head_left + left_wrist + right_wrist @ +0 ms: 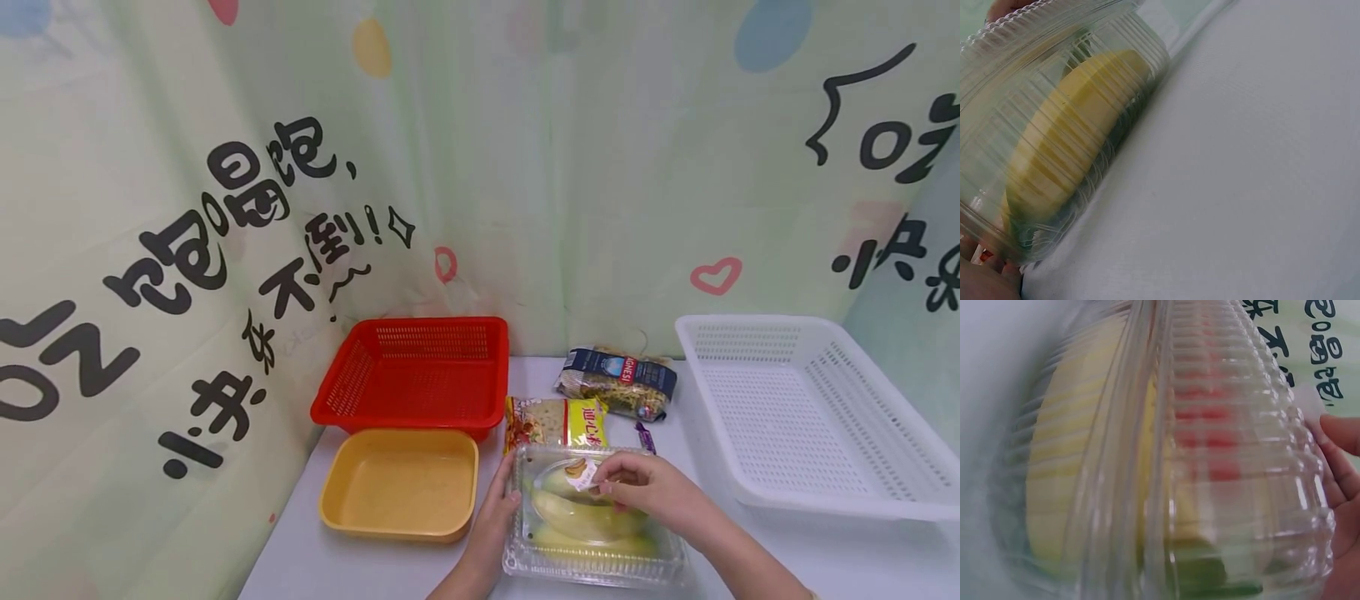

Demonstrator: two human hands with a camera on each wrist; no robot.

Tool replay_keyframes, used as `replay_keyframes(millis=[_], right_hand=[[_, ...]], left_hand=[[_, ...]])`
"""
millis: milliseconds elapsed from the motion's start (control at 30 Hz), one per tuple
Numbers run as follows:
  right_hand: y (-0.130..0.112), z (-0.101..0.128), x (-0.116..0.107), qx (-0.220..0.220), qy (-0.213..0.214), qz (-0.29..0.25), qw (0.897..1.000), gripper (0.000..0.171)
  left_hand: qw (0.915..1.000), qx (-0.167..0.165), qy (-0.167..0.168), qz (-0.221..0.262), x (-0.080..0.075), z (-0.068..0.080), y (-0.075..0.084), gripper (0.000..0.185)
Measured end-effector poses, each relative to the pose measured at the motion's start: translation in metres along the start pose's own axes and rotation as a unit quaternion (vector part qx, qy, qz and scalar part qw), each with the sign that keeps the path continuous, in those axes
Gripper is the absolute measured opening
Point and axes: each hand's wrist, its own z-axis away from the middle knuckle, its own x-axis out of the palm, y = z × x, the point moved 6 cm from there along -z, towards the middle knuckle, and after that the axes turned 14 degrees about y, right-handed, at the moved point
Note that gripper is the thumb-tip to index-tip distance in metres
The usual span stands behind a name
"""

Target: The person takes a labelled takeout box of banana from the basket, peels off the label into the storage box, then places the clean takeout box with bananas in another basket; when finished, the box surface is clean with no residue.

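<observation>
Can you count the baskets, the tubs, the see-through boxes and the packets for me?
Baskets: 2 (red basket, white basket)
Tubs: 1 (yellow tub)
See-through boxes: 1 (clear box)
Packets: 3 (blue-labelled packet, yellow-ended packet, small purple packet)
Total: 7

Right wrist feed: I see a clear ribbed box close up, its rim running nearly upright through the middle. Yellow fruit inside, green toward the lower end; red patches show blurred through the plastic. At right edge, the right hand pinches a whitish label by the box. Black lettering beyond, upper right.
</observation>
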Motion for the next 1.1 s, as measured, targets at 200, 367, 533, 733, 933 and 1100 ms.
replay_keyframes(millis=[200, 367, 533, 733, 933, 1100], right_hand=[[-0.0033, 0.0025, 0.0005, -0.011, -0.007, 0.024, 1.0, 0.028], [-0.0001, 0.001, -0.0041, 0.006, 0.055, 0.033, 0.998, 0.028], [0.0022, -0.0001, -0.0072, 0.013, 0.081, 0.031, 0.996, 0.024], [0.0013, 0.0003, -0.0068, 0.011, 0.076, 0.016, 0.997, 0.02], [-0.0001, 0.0003, -0.0066, 0.0, 0.075, -0.01, 0.997, 0.019], [0.0003, 0.0004, -0.006, 0.011, 0.069, -0.015, 0.997, 0.015]], left_hand=[[0.9999, -0.012, 0.005, -0.007, -0.0005, -0.0006, -0.0009, 0.063], [0.9998, -0.015, 0.004, -0.013, -0.0007, -0.001, -0.0008, 0.061], [0.9998, -0.014, 0.004, -0.011, -0.0005, -0.0012, -0.001, 0.061], [0.9999, -0.005, 0.009, -0.004, -0.0002, -0.0007, 0.0007, 0.062], [0.9999, 0.005, 0.012, 0.005, 0.001, -0.0002, 0.0031, 0.062], [0.9999, 0.0, 0.016, 0.0, 0.0015, -0.0009, 0.0038, 0.062]])
